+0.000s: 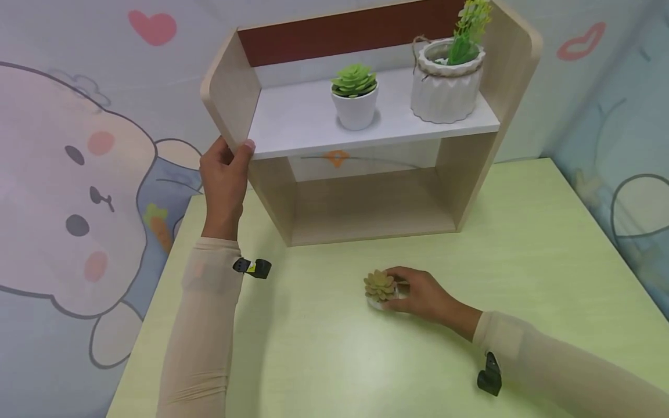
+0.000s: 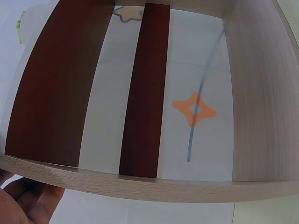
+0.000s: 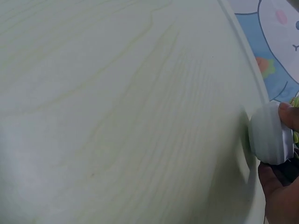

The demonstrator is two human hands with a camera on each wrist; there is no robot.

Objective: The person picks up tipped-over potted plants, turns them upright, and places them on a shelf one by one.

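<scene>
My left hand [image 1: 225, 180] grips the left side panel [image 1: 230, 96] of a small two-level wooden shelf, its thumb at the front end of the white middle board [image 1: 303, 125]. In the left wrist view, its fingers [image 2: 35, 203] show outside the panel. Over the table in front of the shelf, my right hand [image 1: 425, 296] pinches a small potted succulent [image 1: 380, 285] between thumb and fingers. That plant has dull green leaves. Its white pot [image 3: 268, 135] shows in the right wrist view, with a shadow on the tabletop beside it.
On the white board stand a green succulent in a white pot [image 1: 356, 110] and a larger fluted white pot [image 1: 444, 93] with twine and a flowering stem. The shelf rests toward the back of the pale green table [image 1: 324, 348]. A cartoon-printed cloth [image 1: 63, 174] hangs behind.
</scene>
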